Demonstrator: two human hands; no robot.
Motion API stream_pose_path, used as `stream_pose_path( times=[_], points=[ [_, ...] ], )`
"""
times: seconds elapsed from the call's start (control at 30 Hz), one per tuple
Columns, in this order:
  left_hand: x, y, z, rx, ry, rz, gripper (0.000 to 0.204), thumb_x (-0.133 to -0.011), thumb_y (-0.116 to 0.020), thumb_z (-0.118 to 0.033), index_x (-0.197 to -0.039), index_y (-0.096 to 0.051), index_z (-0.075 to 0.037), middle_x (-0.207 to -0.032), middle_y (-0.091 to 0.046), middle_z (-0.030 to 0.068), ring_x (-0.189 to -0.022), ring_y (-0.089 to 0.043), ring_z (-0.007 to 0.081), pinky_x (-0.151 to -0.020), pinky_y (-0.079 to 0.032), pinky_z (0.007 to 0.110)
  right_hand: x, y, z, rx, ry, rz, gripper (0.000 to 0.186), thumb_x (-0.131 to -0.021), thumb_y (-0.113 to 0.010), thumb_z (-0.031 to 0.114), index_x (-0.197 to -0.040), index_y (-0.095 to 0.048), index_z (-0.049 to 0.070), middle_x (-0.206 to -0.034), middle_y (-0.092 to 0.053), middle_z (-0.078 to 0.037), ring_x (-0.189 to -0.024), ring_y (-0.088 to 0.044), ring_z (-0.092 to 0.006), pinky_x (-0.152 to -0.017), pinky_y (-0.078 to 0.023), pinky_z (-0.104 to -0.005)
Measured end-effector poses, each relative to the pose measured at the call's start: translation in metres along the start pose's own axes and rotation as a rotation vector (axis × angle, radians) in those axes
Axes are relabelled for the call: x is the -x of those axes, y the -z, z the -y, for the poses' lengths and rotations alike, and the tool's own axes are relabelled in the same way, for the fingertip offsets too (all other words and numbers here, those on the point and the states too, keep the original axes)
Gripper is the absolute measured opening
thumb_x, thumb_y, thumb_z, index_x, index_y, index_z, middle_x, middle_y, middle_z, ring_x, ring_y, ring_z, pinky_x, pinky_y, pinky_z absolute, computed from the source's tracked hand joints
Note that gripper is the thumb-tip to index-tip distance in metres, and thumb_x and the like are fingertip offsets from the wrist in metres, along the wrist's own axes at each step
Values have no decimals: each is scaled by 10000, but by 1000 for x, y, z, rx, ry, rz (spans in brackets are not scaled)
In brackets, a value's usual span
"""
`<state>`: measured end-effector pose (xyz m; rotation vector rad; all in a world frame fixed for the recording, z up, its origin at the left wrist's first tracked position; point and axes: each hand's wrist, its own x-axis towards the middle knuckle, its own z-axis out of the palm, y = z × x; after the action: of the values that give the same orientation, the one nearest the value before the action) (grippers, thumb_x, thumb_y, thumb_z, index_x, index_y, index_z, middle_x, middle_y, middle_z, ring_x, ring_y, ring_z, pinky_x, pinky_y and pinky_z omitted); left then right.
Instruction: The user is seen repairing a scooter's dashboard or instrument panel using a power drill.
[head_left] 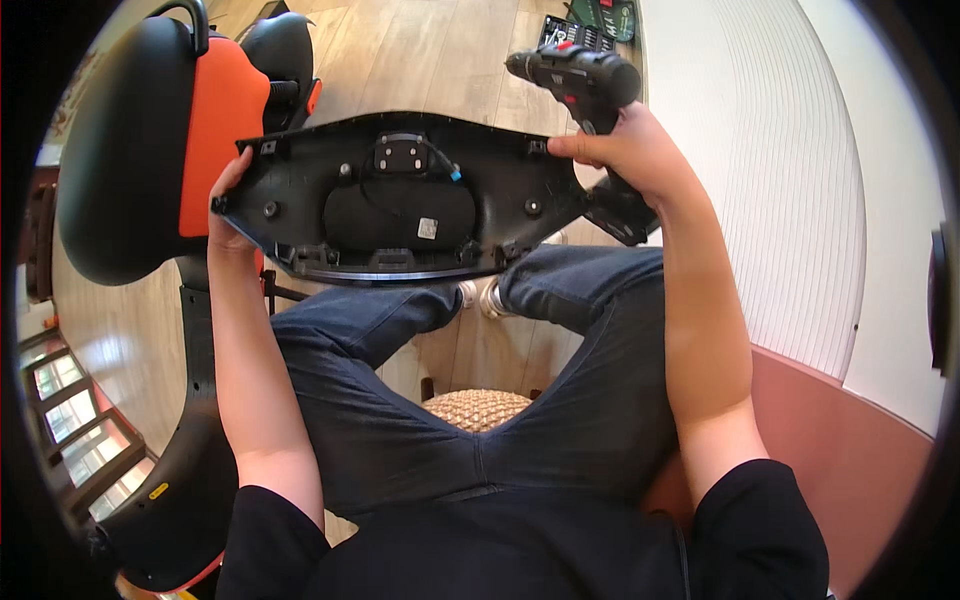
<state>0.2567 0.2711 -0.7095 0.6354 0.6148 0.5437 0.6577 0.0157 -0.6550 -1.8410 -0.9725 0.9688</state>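
Black curved plastic panel (400,212) hangs detached in our left hand (228,231). Our right hand (640,160) grips its corner and a black pistol-shaped drill (578,77).

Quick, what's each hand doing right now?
Left hand: closed on the left end of a curved black plastic panel.
Right hand: closed around a black power drill with red accents, thumb on the panel's right end.

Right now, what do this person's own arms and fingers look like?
They're ordinary human arms: the left sleeve and right sleeve are short, black and plain, leaving the left forearm and right forearm bare. The left fingers and right fingers are ungloved. No watch, ring, cable or marking shows on them.
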Motion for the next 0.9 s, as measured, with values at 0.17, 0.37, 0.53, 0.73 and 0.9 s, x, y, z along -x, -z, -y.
stream_pose_path(
  times=[0.17,0.37,0.53,0.73,0.9],
  points=[
    [22,-16,-3,48,-54,41,328,-1017,-574,-222,-1191,-687,33,-1107,-750,194,-986,-748,303,-872,-618,435,-3,1,-3,-124,-66,-44,597,-679,-971,223,-1111,-636,-18,-904,-616,-34,-688,-596,-107,-655,-562,-251],
    [47,-27,-15,65,-20,107,320,-1018,-584,-235,-1181,-695,17,-1157,-739,186,-1041,-734,297,-903,-605,424,7,-3,-15,-298,-95,-58,438,-733,-938,163,-1012,-631,22,-863,-627,-37,-667,-580,-106,-645,-552,-265],
    [51,-29,-3,165,-69,56,288,-993,-630,-235,-1143,-705,0,-1120,-750,166,-1008,-736,293,-907,-597,434,5,-10,-15,-376,-74,24,375,-760,-907,109,-981,-613,34,-843,-625,-19,-655,-560,-101,-593,-497,-266],
    [50,-29,-6,272,-49,184,468,-1009,-614,-416,-1247,-669,-16,-1255,-704,164,-1153,-678,325,-1009,-533,502,9,-9,-11,-523,-73,7,309,-774,-825,11,-968,-591,73,-804,-571,8,-680,-544,-90,-638,-476,-246],
    [48,-55,15,581,-164,363,791,-983,-540,-622,-1516,-450,-45,-1559,-476,146,-1444,-430,357,-1210,-315,551,17,-19,-2,-585,-18,-57,292,-769,-785,-43,-961,-586,48,-789,-587,-6,-659,-557,-104,-624,-469,-270]
  ],
)
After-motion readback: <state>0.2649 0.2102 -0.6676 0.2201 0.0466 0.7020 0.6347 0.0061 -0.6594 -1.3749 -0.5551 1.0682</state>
